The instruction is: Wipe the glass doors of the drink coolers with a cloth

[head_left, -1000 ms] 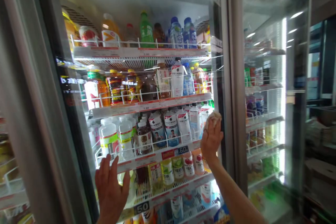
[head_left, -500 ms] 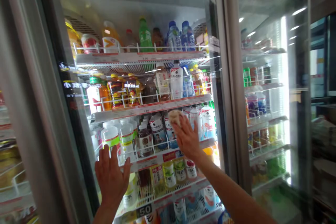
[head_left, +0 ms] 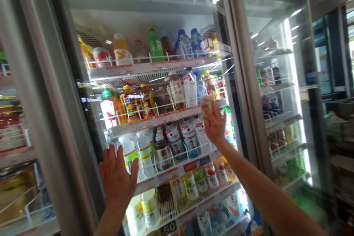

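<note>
My right hand [head_left: 216,128] presses a crumpled pale cloth [head_left: 207,105] to the glass door [head_left: 143,9] of a lit drinks cooler, level with the second shelf's right part. Its fingers lie over the cloth and partly hide it. Lower down and to the left, my left hand [head_left: 117,173] is raised palm forward, fingers up and thumb apart, holding nothing. It is at the glass near the door's left frame; whether it touches cannot be told. Behind the pane stand white-capped bottles [head_left: 145,151] and a dark bottle [head_left: 163,151].
Wire-railed shelves [head_left: 155,67] carry several rows of bottles, including a green bottle [head_left: 155,44]. A metal door frame [head_left: 243,66] separates this door from another glass-door cooler [head_left: 276,18] on the right. More shelved drinks [head_left: 16,125] appear at the left edge.
My right hand has slid the cloth up and to the right across the glass. The left hand keeps about the same place, while the view has shifted slightly.
</note>
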Demonstrator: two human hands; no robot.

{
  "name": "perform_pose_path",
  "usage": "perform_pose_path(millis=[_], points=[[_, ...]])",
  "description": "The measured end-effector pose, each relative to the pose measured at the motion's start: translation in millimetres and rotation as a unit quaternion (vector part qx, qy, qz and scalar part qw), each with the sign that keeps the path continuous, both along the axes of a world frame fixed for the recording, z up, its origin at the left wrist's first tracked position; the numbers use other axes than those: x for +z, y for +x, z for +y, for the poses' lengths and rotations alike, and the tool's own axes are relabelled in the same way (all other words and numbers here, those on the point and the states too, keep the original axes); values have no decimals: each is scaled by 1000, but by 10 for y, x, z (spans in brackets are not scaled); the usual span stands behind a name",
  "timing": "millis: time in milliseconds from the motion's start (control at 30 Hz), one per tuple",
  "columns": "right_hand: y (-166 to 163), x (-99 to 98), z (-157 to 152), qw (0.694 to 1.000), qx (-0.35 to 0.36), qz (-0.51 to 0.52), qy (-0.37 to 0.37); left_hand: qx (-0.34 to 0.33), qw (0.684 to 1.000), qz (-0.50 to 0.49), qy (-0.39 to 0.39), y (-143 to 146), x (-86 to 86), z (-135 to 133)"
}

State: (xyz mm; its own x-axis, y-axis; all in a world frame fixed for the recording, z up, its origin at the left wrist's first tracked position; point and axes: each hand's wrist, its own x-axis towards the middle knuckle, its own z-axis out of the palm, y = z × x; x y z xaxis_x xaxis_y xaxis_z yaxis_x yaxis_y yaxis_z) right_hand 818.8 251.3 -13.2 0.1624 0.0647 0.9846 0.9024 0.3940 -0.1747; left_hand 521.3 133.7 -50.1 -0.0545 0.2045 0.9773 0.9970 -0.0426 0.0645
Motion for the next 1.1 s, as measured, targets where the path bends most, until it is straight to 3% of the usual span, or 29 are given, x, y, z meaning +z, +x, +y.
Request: perform_pose_path(millis=[67,100,167,233,267,300,367,433,467,533,600,633,667,767,833,900,967,1000,1033,1100], points=[[-48,36,-14,989,-28,141,-17,1,1000,6,3,-1,-26,12],[-113,18,-38,989,-28,147,-21,1,1000,10,7,-3,-38,15],[-303,-80,-117,1000,4,17,-10,2,1000,15,13,-12,-53,19],[-456,-184,-177,987,44,-156,14,3,1000,16,16,-25,-58,18],[-478,-206,-178,980,50,-191,23,3,1000,17,17,-32,-56,16],[-461,-199,-157,984,43,-173,28,2,1000,19,18,-39,-53,14],[-360,-120,-78,1000,0,-14,25,-2,999,27,21,-45,-37,10],[-308,-35,-29,991,-37,127,19,-8,999,36,29,-41,-6,14],[-337,-19,-38,991,-38,130,23,-11,999,39,33,-34,14,22],[-484,-46,-115,999,-5,-12,45,-15,998,43,38,-19,61,47],[-637,-89,-199,981,41,-178,67,-11,998,45,41,-7,105,81],[-675,-86,-220,975,52,-205,71,-8,998,48,42,-5,121,98],[-681,-59,-220,980,52,-180,71,-5,998,52,42,-6,132,111],[-631,107,-166,997,11,61,53,-2,997,64,41,-18,135,133],[-674,174,-165,994,2,104,46,-3,997,65,42,-25,122,129],[-777,169,-212,997,26,-42,59,-3,997,63,41,-30,109,115],[-823,171,-249,973,56,-211,79,-5,997,65,41,-37,110,94],[-801,204,-245,967,61,-234,86,-7,997,66,41,-42,122,84],[-755,264,-224,974,58,-202,88,-9,997,70,42,-48,145,75],[-653,433,-161,996,35,-27,78,-14,996,77,48,-60,234,66]])
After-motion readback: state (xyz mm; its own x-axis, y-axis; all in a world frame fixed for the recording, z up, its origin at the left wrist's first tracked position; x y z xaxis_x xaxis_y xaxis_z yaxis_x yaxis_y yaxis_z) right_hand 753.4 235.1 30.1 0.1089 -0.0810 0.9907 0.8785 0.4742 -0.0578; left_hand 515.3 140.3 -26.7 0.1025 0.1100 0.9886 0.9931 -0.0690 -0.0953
